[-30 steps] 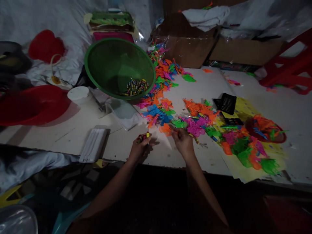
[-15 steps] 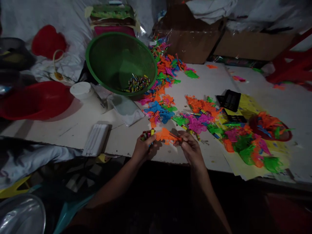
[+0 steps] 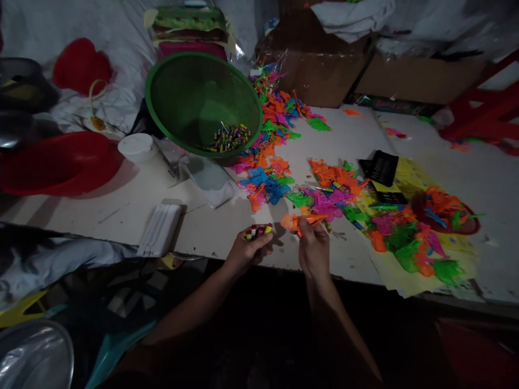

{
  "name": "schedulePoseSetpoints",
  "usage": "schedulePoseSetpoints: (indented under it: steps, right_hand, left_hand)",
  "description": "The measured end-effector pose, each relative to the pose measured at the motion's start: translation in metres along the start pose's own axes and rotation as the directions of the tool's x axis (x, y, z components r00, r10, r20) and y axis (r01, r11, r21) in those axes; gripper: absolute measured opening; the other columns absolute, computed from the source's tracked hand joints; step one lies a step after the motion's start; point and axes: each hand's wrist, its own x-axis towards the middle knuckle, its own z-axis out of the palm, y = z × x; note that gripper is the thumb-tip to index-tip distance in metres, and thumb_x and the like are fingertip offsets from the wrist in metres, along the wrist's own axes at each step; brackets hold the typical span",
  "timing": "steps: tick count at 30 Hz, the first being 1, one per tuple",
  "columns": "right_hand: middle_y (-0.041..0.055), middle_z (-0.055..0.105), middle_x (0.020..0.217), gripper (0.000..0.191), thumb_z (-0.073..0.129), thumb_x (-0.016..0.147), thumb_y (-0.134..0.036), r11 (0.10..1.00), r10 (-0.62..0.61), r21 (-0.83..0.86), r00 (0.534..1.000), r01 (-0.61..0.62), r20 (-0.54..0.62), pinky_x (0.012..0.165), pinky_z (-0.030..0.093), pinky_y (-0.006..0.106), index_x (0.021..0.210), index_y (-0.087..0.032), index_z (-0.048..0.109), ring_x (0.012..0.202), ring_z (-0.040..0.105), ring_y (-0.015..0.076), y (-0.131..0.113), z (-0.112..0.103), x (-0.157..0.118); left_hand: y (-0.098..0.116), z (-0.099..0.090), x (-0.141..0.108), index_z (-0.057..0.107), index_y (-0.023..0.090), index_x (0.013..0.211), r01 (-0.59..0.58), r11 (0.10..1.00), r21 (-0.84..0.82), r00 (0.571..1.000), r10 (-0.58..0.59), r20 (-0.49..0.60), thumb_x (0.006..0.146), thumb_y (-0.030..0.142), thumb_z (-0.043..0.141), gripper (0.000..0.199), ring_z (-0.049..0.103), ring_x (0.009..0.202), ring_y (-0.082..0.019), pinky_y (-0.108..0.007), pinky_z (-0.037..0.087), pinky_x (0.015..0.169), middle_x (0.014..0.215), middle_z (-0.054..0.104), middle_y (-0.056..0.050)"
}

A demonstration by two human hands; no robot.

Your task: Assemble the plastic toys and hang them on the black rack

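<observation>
My left hand is closed around a bunch of small, brightly wrapped cylinders, whose yellow, white and dark red ends poke out above the fingers. To its right, over the table's front edge, my right hand pinches an orange plastic toy gun between thumb and fingers. The hands are apart. Just behind the right hand lies a heap of pink toy guns mixed with orange, green and blue ones. Blue toy guns lie beyond the left hand.
A tilted green basin holds many similar small cylinders. On the left are a white stack of bars, a white lidded tub and a red basin. Rightward stand a red basket and black plastic trays.
The orange toy gun has left my left hand and moved right, now in my right hand only. My hands have drawn apart slightly; the left still grips the small cylinders.
</observation>
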Motion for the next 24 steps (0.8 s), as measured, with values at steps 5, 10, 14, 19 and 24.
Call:
schedulePoseSetpoints:
  steps: [5, 10, 14, 19, 24]
  right_hand:
    - [-0.0031, 0.062, 0.076, 0.02, 0.063, 0.069, -0.038, 0.943, 0.215, 0.264, 0.976, -0.203, -0.018, 0.071, 0.045, 0.025, 0.077, -0.02, 0.06, 0.07, 0.057, 0.0099, 0.011, 0.029, -0.009]
    - [-0.0027, 0.062, 0.073, 0.022, 0.061, 0.071, -0.04, 0.954, 0.206, 0.224, 0.979, -0.199, -0.007, 0.069, 0.044, 0.025, 0.078, -0.019, 0.06, 0.068, 0.056, 0.0103, 0.015, 0.026, -0.012]
    - [-0.0002, 0.064, 0.078, 0.025, 0.059, 0.073, -0.041, 0.988, 0.124, 0.103, 0.989, -0.115, -0.076, 0.07, 0.044, 0.026, 0.08, -0.018, 0.062, 0.073, 0.057, 0.0118, 0.021, 0.021, -0.012]
    - [0.0014, 0.065, 0.076, 0.025, 0.061, 0.071, -0.041, 0.989, 0.093, -0.134, 0.981, -0.07, 0.172, 0.074, 0.045, 0.031, 0.08, -0.018, 0.064, 0.073, 0.057, 0.0147, 0.02, 0.012, -0.017]
    - [0.0039, 0.057, 0.112, 0.056, 0.074, 0.058, -0.038, 0.998, 0.029, -0.057, 0.869, -0.001, 0.494, 0.086, 0.044, 0.033, 0.108, -0.026, 0.054, 0.101, 0.054, 0.0191, 0.01, -0.007, -0.008]
  left_hand:
    - [-0.004, 0.011, -0.007, 0.059, 0.014, 0.097, -0.098, 0.995, 0.029, 0.995, 0.097, 0.036, 0.064, 0.039, 0.068, 0.042, 0.049, 0.037, -0.008, -0.016, 0.029, 0.032, 0.047, 0.056, 0.004]
    - [-0.004, 0.008, -0.007, 0.059, 0.013, 0.096, -0.085, 0.996, 0.021, 0.996, 0.084, 0.024, 0.065, 0.04, 0.067, 0.042, 0.047, 0.036, -0.008, -0.016, 0.029, 0.031, 0.045, 0.054, 0.005]
    - [-0.002, 0.004, -0.005, 0.056, 0.015, 0.108, -0.131, 0.991, -0.032, 0.989, 0.128, -0.078, 0.067, 0.039, 0.065, 0.048, 0.047, 0.036, -0.007, -0.015, 0.027, 0.03, 0.049, 0.055, 0.004]
    - [0.007, 0.001, -0.002, 0.059, 0.014, 0.1, -0.128, 0.988, -0.083, 0.99, 0.122, -0.076, 0.062, 0.035, 0.069, 0.044, 0.048, 0.039, -0.005, -0.014, 0.027, 0.031, 0.061, 0.059, 0.002]
    - [0.014, -0.004, -0.001, 0.059, 0.013, 0.092, 0.192, 0.97, -0.148, 0.969, -0.163, 0.188, 0.062, 0.037, 0.067, 0.039, 0.029, 0.027, -0.001, -0.014, 0.012, 0.027, 0.041, 0.044, 0.007]
